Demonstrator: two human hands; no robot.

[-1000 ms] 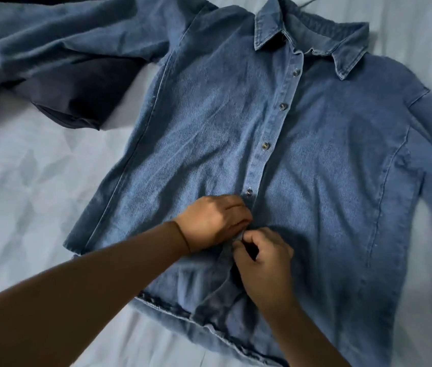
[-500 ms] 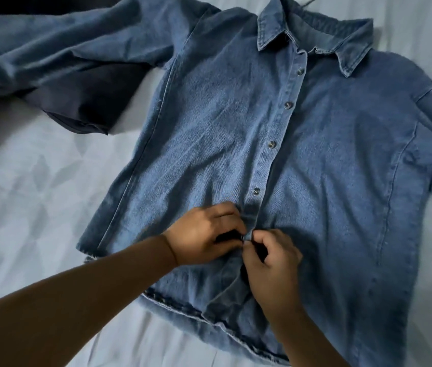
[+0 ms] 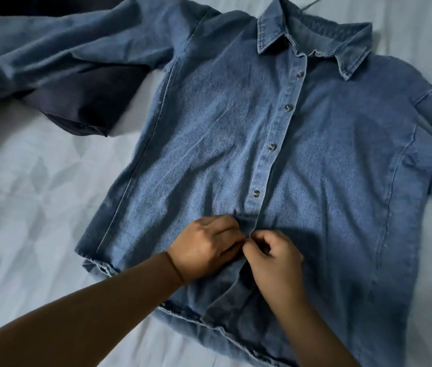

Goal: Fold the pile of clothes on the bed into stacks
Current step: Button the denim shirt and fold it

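Observation:
A blue denim shirt (image 3: 315,160) lies face up on the bed, collar at the top, with several buttons fastened down its placket. My left hand (image 3: 204,247) pinches the left edge of the placket below the lowest fastened button. My right hand (image 3: 273,256) pinches the right edge right beside it, fingers curled; the two hands touch. Below them the shirt front gapes open down to the hem. The left sleeve stretches out toward the upper left.
A dark navy garment (image 3: 85,107) lies under the shirt's left sleeve at the upper left. The pale patterned bedsheet (image 3: 32,207) shows to the left of the shirt and along the near edge. The right sleeve runs off the right side.
Both hands have stayed at the lower placket, working the fabric edges together, shifting slightly lower on the shirt. The view has drifted a little, so the shirt sits lower in frame.

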